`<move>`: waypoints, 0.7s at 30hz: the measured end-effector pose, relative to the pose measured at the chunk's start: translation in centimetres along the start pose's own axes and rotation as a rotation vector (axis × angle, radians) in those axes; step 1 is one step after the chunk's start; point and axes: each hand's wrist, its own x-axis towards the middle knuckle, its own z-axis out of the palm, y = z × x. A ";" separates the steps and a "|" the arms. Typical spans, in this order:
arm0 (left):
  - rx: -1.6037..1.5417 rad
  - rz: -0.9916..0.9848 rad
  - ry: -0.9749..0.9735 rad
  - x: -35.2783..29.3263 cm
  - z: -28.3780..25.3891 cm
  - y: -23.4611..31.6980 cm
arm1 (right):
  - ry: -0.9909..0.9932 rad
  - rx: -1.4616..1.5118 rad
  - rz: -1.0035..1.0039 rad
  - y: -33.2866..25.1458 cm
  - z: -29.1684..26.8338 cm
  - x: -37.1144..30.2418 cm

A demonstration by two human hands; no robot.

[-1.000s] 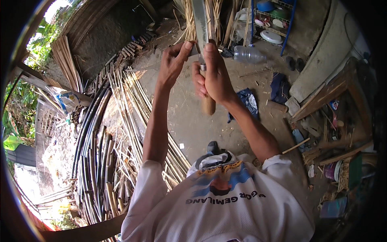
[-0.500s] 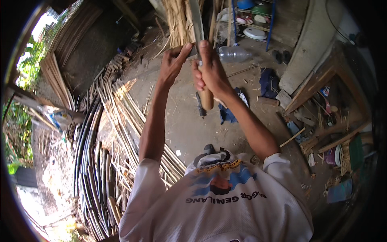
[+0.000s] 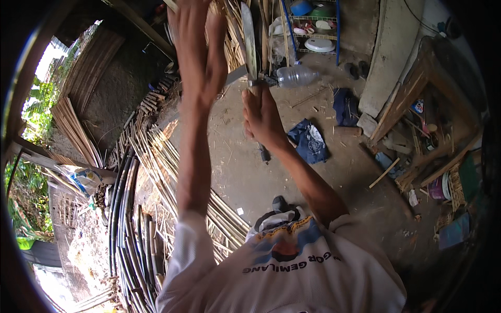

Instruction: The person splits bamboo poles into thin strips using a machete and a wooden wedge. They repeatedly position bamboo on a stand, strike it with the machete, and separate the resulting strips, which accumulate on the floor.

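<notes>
Head view: far left of the grip, boards point(image 3: 75, 130) lean against a dark wall; below them, a white-and-blue bag point(image 3: 83, 178). Nearer, low left of the grip, curved dark poles point(image 3: 122, 219) lie stacked, then a spread of pale split poles point(image 3: 169, 169) running down toward the shirt point(image 3: 292, 276). Left hand point(image 3: 195, 52) is up and left of the grip, well apart from it, motion-blurred, fingers pointing up to the top edge; can't tell whether it holds anything. Between that hand and the blade, farther back, a bundle of pale strips point(image 3: 234, 31). Knife point(image 3: 249, 41) is in the right hand point(image 3: 262, 115): fingers wrapped around the handle, narrow closed grip, blade pointing up from it, tip near the top edge. Just below the grip, a small dark object on the floor, kind unclear. Right of the grip: clear plastic bottle point(image 3: 297, 76) on its side, printed navy cloth point(image 3: 309, 142) slightly lower, blue-framed rack point(image 3: 337, 36) up behind. Further right, dark blue cloth point(image 3: 345, 107), then a pair of dark shoes point(image 3: 357, 70) above it. Far right, wooden frame point(image 3: 417, 91) with clutter around it.
</notes>
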 end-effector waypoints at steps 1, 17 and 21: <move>-0.023 0.035 -0.168 2.1 0.8 0.8 | 0.010 -0.015 -0.004 -0.1 -0.6 0.4; 0.301 0.599 -0.648 4.8 9.8 3.4 | -0.030 -0.019 -0.089 2.2 -0.5 0.9; 0.500 0.476 -1.223 -1.0 11.2 -4.0 | -0.017 -0.027 -0.094 2.9 0.3 0.0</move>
